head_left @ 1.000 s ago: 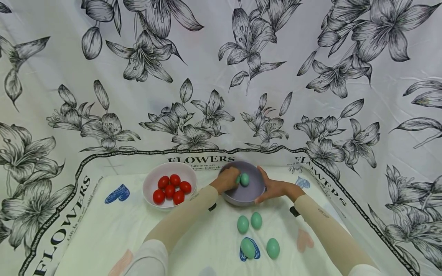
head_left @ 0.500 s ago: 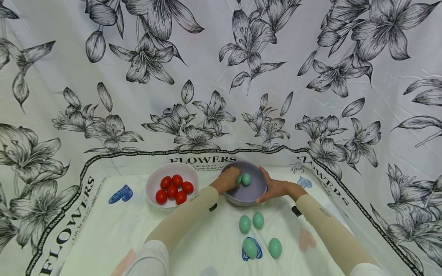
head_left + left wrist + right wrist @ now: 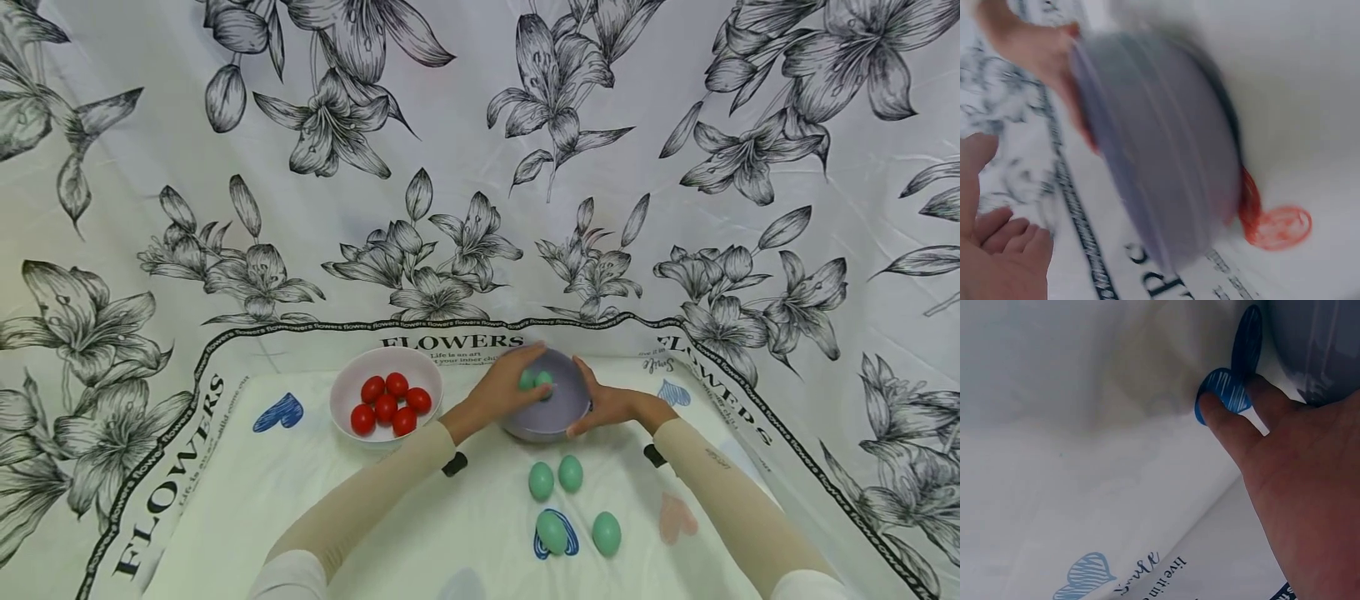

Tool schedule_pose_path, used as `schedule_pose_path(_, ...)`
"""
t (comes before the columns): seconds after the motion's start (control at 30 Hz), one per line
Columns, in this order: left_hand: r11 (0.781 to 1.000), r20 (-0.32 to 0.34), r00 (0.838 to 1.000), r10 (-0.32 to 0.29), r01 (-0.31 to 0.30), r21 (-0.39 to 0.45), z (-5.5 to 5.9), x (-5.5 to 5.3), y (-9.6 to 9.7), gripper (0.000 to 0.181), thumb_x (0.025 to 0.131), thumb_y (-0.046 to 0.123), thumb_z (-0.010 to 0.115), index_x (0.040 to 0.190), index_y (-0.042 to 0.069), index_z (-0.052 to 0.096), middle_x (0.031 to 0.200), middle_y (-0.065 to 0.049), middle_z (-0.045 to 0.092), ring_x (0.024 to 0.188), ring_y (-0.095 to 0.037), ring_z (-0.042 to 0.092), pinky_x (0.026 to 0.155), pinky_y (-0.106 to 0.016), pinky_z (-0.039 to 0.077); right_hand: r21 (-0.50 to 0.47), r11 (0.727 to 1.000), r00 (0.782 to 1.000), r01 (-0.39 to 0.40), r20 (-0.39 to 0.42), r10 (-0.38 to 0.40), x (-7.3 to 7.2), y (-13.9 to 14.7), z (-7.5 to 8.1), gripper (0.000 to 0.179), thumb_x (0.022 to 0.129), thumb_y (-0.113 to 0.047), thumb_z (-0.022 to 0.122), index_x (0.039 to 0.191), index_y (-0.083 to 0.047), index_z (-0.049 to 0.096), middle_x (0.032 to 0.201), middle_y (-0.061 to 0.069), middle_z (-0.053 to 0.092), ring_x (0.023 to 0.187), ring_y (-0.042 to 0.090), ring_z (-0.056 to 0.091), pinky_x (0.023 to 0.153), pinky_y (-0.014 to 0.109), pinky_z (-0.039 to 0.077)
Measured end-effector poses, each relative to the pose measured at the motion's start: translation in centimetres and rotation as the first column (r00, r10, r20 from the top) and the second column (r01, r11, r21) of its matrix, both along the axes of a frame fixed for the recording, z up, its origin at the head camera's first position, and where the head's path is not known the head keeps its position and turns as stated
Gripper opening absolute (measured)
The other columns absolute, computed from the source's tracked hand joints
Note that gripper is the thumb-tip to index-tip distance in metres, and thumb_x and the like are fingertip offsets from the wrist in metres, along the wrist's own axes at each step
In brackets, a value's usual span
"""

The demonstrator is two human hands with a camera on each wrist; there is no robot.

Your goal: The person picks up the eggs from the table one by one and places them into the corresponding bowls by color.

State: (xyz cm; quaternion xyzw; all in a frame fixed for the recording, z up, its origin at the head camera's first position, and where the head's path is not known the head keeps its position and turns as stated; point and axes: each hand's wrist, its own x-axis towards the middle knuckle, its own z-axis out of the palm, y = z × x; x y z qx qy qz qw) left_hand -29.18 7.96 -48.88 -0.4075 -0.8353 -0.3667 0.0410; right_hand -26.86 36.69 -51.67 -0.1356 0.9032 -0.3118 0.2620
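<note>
a grey-purple bowl point(image 3: 562, 408) stands on a white cloth point(image 3: 225, 500) ahead of a person, with two green eggs point(image 3: 543, 379) inside, toward its left.

the left hand point(image 3: 498, 390) is over the bowl's left side, thumb and fingers spread apart; the left wrist view shows nothing held between them. in the head view its thumb overlaps one of the eggs, and i cannot tell whether they touch.

the right hand point(image 3: 611, 404) is spread wide against the bowl's right side, thumb at the near wall, fingers farther back along the rim; it holds only the bowl's side.

four more green eggs point(image 3: 542, 481) lie on the cloth in front of the bowl: two side by side just below it, two nearer the person, one of those over a blue heart print point(image 3: 573, 543).

to the left, apart from the grey-purple bowl, a pale pink bowl point(image 3: 347, 387) holds six red eggs point(image 3: 386, 407). beige sleeves point(image 3: 367, 500) cover both forearms. a white backdrop point(image 3: 450, 108) printed with black lilies rises behind.
</note>
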Motion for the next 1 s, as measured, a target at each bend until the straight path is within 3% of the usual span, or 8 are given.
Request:
schedule_pose_path(0.17, 0.974, 0.041, 0.998, -0.038, 0.028, 0.226, 1.1, 4.2, -1.1, 0.079, 0.098, 0.038, 0.078, 0.163, 0.01, 0.041, 0.167, -0.006, 0.042, 0.153, -0.023, 0.04, 0.124, -0.044, 0.037, -0.008, 1.0, 1.0, -0.006, 0.01, 0.006, 0.0, -0.1, 0.1, 0.153, 0.08, -0.056, 0.09, 0.162, -0.019, -0.034, 0.173, 0.026, -0.015, 0.159, 0.048, 0.011, 0.127, 0.062, 0.021)
schedule_pose_path(0.3, 0.947, 0.068, 0.996, -0.05, 0.025, 0.321, 1.3, 8.0, -1.5, 0.082, 0.098, 0.037, 0.079, 0.165, 0.016, 0.038, 0.168, -0.002, 0.04, 0.154, -0.021, 0.039, 0.124, -0.047, 0.037, -0.012, 1.0, 1.0, -0.007, 0.001, 0.007, 0.1, -0.1, 0.2, 0.152, 0.08, -0.055, 0.09, 0.162, -0.019, -0.033, 0.173, 0.026, -0.015, 0.159, 0.048, 0.011, 0.127, 0.063, 0.021)
schedule_pose_path(0.43, 0.933, 0.112, 0.99, -0.079, 0.034, 0.359, -0.1, 12.1, -1.9, 0.079, 0.099, 0.038, 0.077, 0.166, 0.024, 0.035, 0.168, 0.001, 0.04, 0.154, -0.017, 0.038, 0.123, -0.044, 0.039, -0.01, 1.0, 1.0, -0.01, -0.012, 0.01, 0.1, 0.0, 0.0, 0.152, 0.081, -0.053, 0.09, 0.161, -0.016, -0.034, 0.173, 0.027, -0.013, 0.158, 0.05, 0.014, 0.125, 0.065, 0.023)
schedule_pose_path(0.6, 0.918, 0.251, 0.954, -0.164, 0.054, 0.394, -3.1, 16.5, -2.3, 0.068, 0.102, 0.039, 0.073, 0.162, 0.027, 0.043, 0.163, 0.004, 0.047, 0.149, -0.015, 0.045, 0.115, -0.039, 0.047, -0.027, 1.0, 1.0, -0.003, -0.023, 0.002, -0.1, -0.1, -0.1, 0.151, 0.081, -0.05, 0.091, 0.162, -0.015, -0.032, 0.173, 0.028, -0.013, 0.158, 0.051, 0.013, 0.125, 0.066, 0.022)
schedule_pose_path(0.67, 0.918, 0.298, 0.937, -0.185, 0.056, 0.393, -4.3, 17.7, -2.4, 0.065, 0.102, 0.039, 0.073, 0.16, 0.025, 0.047, 0.161, 0.006, 0.05, 0.147, -0.016, 0.048, 0.112, -0.039, 0.05, -0.033, 0.999, 1.0, 0.001, -0.02, -0.002, 0.0, -0.2, 0.0, 0.152, 0.081, -0.049, 0.091, 0.162, -0.015, -0.032, 0.173, 0.028, -0.014, 0.158, 0.051, 0.012, 0.126, 0.066, 0.021)
schedule_pose_path(0.73, 0.928, 0.312, 0.933, -0.177, 0.052, 0.369, -5.4, 18.7, -2.5, 0.063, 0.101, 0.04, 0.073, 0.158, 0.024, 0.05, 0.158, 0.008, 0.053, 0.144, -0.016, 0.051, 0.111, -0.038, 0.051, -0.032, 0.999, 1.0, 0.005, -0.013, -0.005, 0.0, -0.3, 0.0, 0.151, 0.08, -0.049, 0.091, 0.163, -0.016, -0.031, 0.173, 0.027, -0.014, 0.158, 0.051, 0.012, 0.126, 0.065, 0.021)
schedule_pose_path(1.0, 0.975, 0.26, 0.963, -0.073, 0.014, 0.223, -8.5, 20.7, -2.7, 0.062, 0.099, 0.039, 0.077, 0.152, 0.014, 0.057, 0.151, -0.002, 0.061, 0.14, -0.016, 0.056, 0.115, -0.036, 0.048, -0.037, 0.999, 1.0, -0.004, -0.028, 0.003, 0.2, -0.3, 0.1, 0.151, 0.081, -0.048, 0.091, 0.162, -0.013, -0.031, 0.172, 0.03, -0.01, 0.156, 0.054, 0.018, 0.124, 0.067, 0.024)
